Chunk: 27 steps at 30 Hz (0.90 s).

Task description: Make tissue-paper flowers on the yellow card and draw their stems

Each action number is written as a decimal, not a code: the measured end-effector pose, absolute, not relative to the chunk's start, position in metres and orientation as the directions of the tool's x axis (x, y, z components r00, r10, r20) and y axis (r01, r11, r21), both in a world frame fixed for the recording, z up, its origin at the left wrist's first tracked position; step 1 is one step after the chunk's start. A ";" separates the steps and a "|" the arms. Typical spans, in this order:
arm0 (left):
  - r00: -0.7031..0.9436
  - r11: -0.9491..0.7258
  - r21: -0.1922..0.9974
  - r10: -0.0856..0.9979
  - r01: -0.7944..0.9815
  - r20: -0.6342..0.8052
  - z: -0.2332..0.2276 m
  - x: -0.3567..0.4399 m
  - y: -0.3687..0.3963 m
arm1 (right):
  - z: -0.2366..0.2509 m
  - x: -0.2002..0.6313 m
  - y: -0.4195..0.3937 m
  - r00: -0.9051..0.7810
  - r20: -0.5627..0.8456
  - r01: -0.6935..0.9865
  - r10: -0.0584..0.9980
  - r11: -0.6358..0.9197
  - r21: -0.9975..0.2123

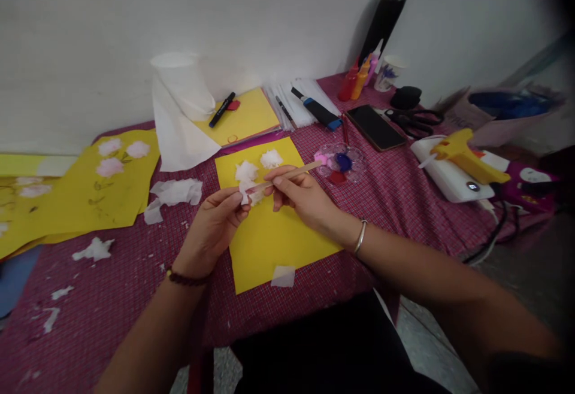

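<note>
My left hand (218,217) pinches a small piece of white tissue (244,194) between thumb and fingertips. In my right hand (299,193) is a thin pale wooden stick (303,169), held like a pen, its pinkish end against the tissue. I cannot tell whether that end has bristles. Both hands are over a yellow sheet of paper (274,244). Two white tissue puffs (271,158) show on its upper part, and another white bit is partly hidden behind my fingers. A flat scrap of tissue (283,276) lies at the sheet's lower edge.
Right of the sheet sits a clear flower-shaped palette (353,157) with pink, blue and red paint. Beyond are a phone (375,127), scissors (415,121) and a yellow glue gun (471,154). A tissue roll (179,82) stands behind. Yellow sheets with pinkish puffs (112,190) lie left.
</note>
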<state>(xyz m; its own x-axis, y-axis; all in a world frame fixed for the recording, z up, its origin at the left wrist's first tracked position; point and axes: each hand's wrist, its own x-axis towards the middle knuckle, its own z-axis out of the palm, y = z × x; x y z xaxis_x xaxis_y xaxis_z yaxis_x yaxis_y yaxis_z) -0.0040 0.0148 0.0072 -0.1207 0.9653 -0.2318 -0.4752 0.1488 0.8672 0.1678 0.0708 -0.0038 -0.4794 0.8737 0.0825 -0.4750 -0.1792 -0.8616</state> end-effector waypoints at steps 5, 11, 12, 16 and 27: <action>-0.231 -0.043 0.966 0.973 -0.256 -0.018 -0.002 -0.001 0.015 | -0.003 0.167 0.070 -0.481 0.035 -0.441 0.876 -0.207 -0.873; -0.296 -0.283 0.948 0.902 0.148 0.315 0.005 0.005 0.009 | -0.001 0.163 0.068 -0.450 -0.002 -0.435 0.893 -0.221 -0.873; -0.283 -0.310 0.926 0.887 0.218 0.364 0.008 0.008 0.007 | 0.000 0.163 0.068 -0.445 -0.017 -0.446 0.896 -0.238 -0.863; -0.240 -0.322 0.861 0.869 0.393 0.434 0.025 0.017 0.003 | 0.010 0.168 0.068 -0.523 -0.062 -0.476 0.850 -0.352 -0.806; -0.274 -0.184 0.977 0.939 0.105 0.206 0.032 0.007 0.010 | 0.021 0.170 0.074 -0.460 -0.035 -0.445 0.887 -0.264 -0.855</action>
<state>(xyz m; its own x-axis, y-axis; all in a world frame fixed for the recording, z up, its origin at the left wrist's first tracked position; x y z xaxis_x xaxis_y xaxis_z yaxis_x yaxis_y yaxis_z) 0.0065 0.0097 0.0315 -0.2745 0.9393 0.2060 0.1047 -0.1838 0.9774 0.1703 0.0743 0.0208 -0.4599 0.8873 -0.0345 -0.4454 -0.2641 -0.8555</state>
